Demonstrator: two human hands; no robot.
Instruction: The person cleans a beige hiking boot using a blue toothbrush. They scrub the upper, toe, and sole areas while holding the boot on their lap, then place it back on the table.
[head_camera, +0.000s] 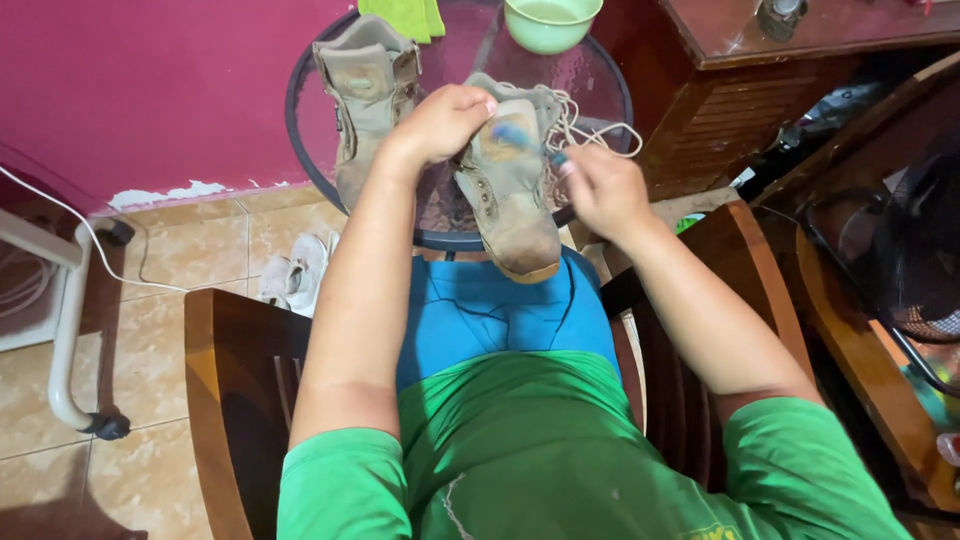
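A worn tan boot (510, 190) with loose white laces rests on the near edge of a round glass table (300, 140), toe toward me. My left hand (445, 120) grips the top of this boot. My right hand (598, 185) is closed on a small blue-handled brush (520, 138), blurred, against the boot's tongue. A second tan boot (368, 95) lies on the table to the left, untouched.
A pale green bowl (550, 20) and a green cloth (405, 15) sit at the table's far side. A wooden cabinet (760, 80) stands right. I sit on a wooden chair (225, 400). White shoes (295, 272) lie on the tiled floor; a fan (900, 250) is at right.
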